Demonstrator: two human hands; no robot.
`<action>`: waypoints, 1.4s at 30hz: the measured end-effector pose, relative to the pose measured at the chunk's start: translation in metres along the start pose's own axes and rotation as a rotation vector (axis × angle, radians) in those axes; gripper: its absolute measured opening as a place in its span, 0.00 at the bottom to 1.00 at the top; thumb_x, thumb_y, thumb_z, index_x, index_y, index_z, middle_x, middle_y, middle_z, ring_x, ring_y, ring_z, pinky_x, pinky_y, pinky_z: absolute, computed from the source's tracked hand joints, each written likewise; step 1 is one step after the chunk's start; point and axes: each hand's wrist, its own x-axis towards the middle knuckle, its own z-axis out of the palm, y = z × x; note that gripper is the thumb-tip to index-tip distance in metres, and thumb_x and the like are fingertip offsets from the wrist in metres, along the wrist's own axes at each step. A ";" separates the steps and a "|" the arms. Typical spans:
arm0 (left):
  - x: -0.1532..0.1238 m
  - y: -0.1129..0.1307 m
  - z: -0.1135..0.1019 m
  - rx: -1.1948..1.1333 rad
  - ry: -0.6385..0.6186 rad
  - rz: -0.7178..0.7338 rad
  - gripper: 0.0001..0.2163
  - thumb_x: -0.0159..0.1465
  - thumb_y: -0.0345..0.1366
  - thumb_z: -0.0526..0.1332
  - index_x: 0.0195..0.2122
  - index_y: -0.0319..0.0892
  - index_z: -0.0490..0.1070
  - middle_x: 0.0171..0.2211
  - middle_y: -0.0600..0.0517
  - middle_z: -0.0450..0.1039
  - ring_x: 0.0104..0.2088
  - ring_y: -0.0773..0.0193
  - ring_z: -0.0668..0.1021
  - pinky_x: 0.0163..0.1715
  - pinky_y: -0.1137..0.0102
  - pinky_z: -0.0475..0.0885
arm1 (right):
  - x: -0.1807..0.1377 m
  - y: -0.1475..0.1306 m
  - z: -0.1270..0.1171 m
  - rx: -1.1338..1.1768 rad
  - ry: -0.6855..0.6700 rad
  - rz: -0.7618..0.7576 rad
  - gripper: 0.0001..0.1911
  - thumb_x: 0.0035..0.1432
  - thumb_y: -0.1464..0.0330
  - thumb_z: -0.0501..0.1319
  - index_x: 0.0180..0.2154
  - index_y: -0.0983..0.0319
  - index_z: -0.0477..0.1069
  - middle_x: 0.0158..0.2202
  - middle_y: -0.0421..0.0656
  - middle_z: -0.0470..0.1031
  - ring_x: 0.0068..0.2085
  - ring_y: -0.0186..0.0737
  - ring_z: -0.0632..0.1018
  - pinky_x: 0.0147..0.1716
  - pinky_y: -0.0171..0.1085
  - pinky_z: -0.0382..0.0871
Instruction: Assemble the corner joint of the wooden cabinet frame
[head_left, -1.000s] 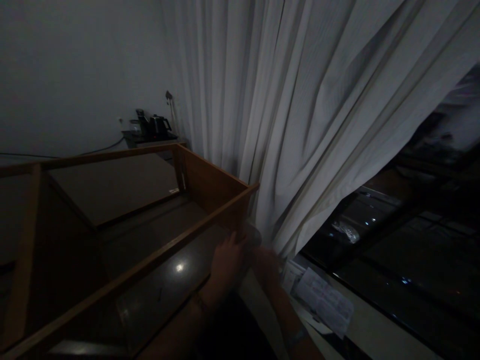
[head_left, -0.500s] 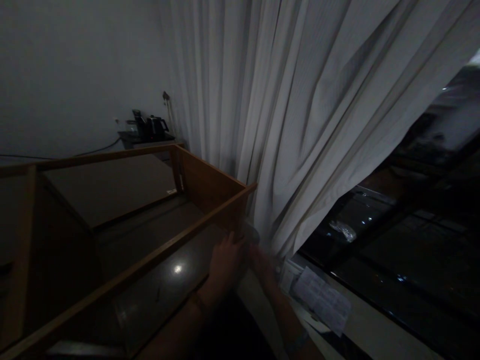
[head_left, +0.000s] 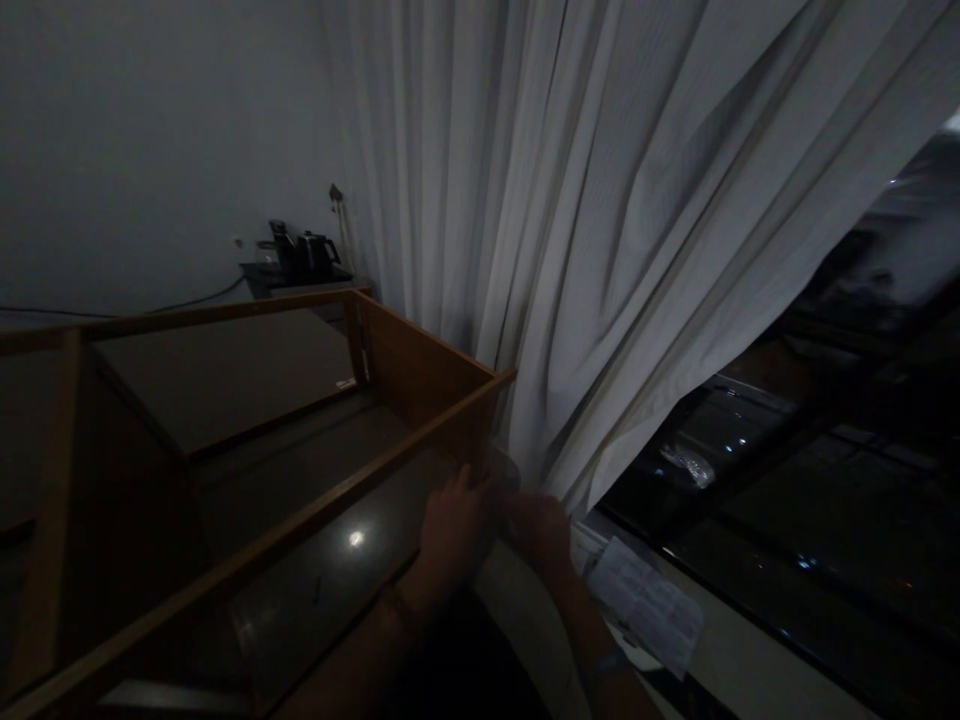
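Note:
A brown wooden furniture frame (head_left: 427, 335) with open bays takes up the left and middle of the dim view. By its near right corner post, my left hand (head_left: 452, 515) is bent with its fingertips hidden against the wood. Close beside it, my right hand (head_left: 541, 530) is closed, fingers curled toward the left one. A pale, see-through blur lies just above the two hands; what they grip is too dark and smeared to make out.
A long white curtain (head_left: 585, 260) hangs right behind the frame's corner. Printed paper (head_left: 646, 600) lies on the pale sill to the right, beside a dark window (head_left: 810, 520). A black kettle (head_left: 315, 252) stands on a small table at the back.
My right hand has turned and curled, going from stretched fingers to a closed shape beside the left. My left hand stays nearly where it was.

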 end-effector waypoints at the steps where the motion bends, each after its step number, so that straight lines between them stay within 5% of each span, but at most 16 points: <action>1: 0.000 0.000 0.000 0.001 0.000 -0.001 0.17 0.66 0.42 0.50 0.55 0.55 0.64 0.52 0.47 0.65 0.49 0.59 0.71 0.45 0.66 0.68 | -0.001 0.000 0.003 0.005 0.005 0.006 0.13 0.60 0.70 0.58 0.46 0.53 0.74 0.35 0.44 0.78 0.37 0.40 0.75 0.39 0.38 0.63; 8: 0.000 0.000 0.000 0.000 -0.015 -0.007 0.17 0.65 0.39 0.52 0.55 0.55 0.64 0.53 0.48 0.64 0.48 0.60 0.70 0.46 0.67 0.66 | -0.005 -0.010 0.011 0.185 0.052 0.151 0.11 0.63 0.67 0.54 0.39 0.56 0.76 0.31 0.44 0.78 0.35 0.40 0.76 0.38 0.36 0.66; 18: -0.001 0.001 0.001 0.018 -0.011 -0.012 0.17 0.65 0.39 0.52 0.56 0.54 0.63 0.54 0.47 0.62 0.49 0.59 0.70 0.44 0.66 0.67 | 0.003 -0.032 0.001 0.578 0.058 0.423 0.23 0.66 0.56 0.47 0.33 0.61 0.74 0.30 0.44 0.78 0.31 0.37 0.77 0.31 0.34 0.66; 27: -0.001 0.000 0.001 0.023 -0.013 -0.008 0.18 0.65 0.38 0.52 0.56 0.54 0.63 0.55 0.47 0.62 0.50 0.59 0.70 0.45 0.67 0.67 | 0.009 -0.031 -0.013 0.289 0.003 0.308 0.23 0.66 0.56 0.47 0.30 0.61 0.73 0.28 0.45 0.76 0.31 0.40 0.76 0.36 0.37 0.62; 36: -0.001 -0.004 0.009 0.043 0.015 0.003 0.17 0.66 0.39 0.50 0.56 0.54 0.63 0.56 0.46 0.62 0.50 0.57 0.71 0.43 0.65 0.68 | 0.012 -0.042 0.000 0.813 -0.032 0.557 0.31 0.62 0.47 0.45 0.25 0.63 0.69 0.20 0.40 0.70 0.24 0.35 0.71 0.25 0.32 0.62; 42: 0.000 -0.004 0.009 0.062 0.024 -0.006 0.17 0.66 0.40 0.51 0.56 0.55 0.64 0.55 0.47 0.62 0.49 0.58 0.71 0.43 0.66 0.68 | 0.014 -0.037 -0.007 0.616 -0.074 0.450 0.27 0.65 0.52 0.43 0.31 0.62 0.71 0.26 0.43 0.74 0.28 0.37 0.74 0.27 0.32 0.61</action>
